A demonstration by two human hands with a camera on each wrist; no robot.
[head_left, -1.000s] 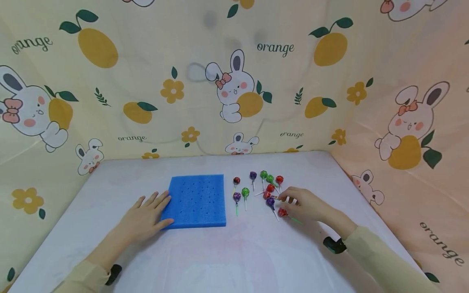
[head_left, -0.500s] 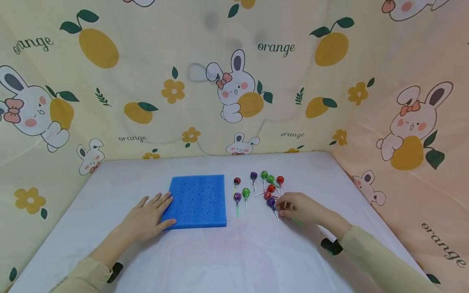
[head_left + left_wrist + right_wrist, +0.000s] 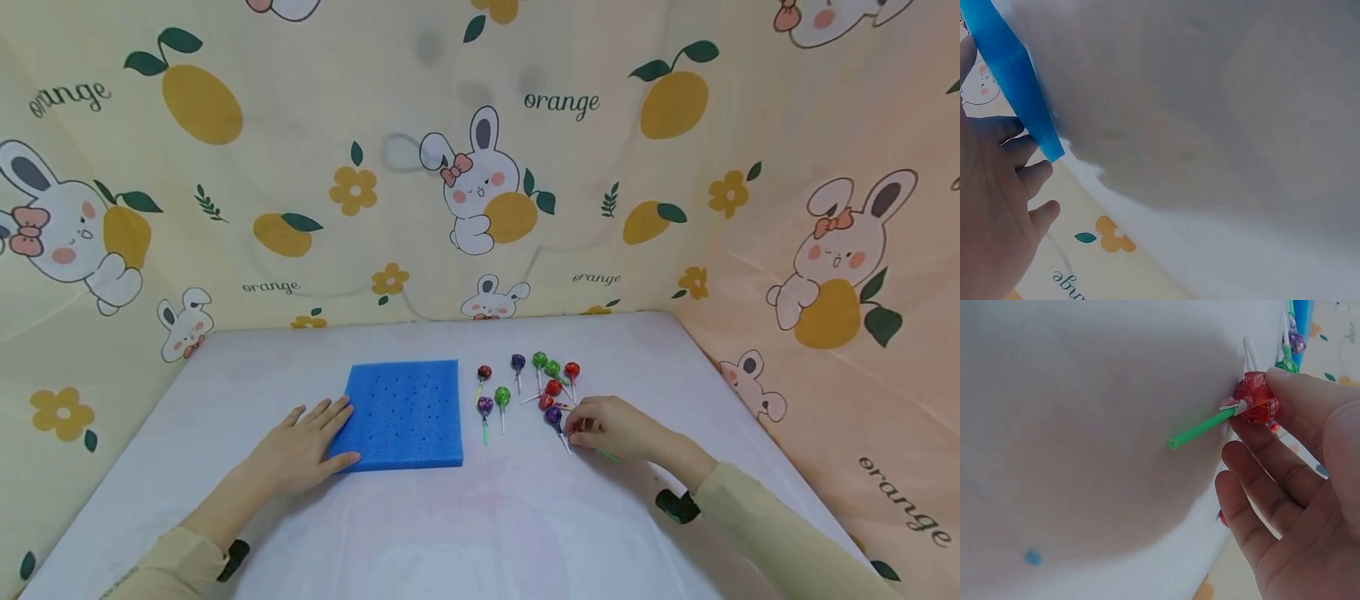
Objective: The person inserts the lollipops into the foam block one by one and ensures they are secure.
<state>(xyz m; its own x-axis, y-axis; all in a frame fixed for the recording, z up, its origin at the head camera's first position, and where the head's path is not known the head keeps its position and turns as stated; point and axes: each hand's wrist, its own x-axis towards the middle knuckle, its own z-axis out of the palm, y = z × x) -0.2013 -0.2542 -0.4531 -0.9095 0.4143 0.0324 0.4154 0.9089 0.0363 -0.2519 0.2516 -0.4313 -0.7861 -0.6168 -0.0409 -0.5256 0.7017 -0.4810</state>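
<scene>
A blue foam block (image 3: pixel 405 412) with several small holes lies flat on the white table (image 3: pixel 480 517). My left hand (image 3: pixel 315 427) rests flat beside it, straight fingers touching its left edge; the left wrist view shows that hand (image 3: pixel 997 187) against the foam edge (image 3: pixel 1016 81). Right of the block lie several loose lollipops (image 3: pixel 552 387), red, green and purple. My right hand (image 3: pixel 576 429) is at the near side of that cluster. In the right wrist view it (image 3: pixel 1263 411) pinches a red lollipop (image 3: pixel 1254 394) by the candy, low over the table, with the green stick (image 3: pixel 1200 428) pointing away.
Cloth walls printed with rabbits and oranges (image 3: pixel 480 183) close in the table at the back and both sides. Bare white tabletop stretches in front of the block and between my arms.
My right hand has slid slightly left and curled over the red lollipop that lay exposed beside its fingers. My left hand has stayed on the foam block's edge.
</scene>
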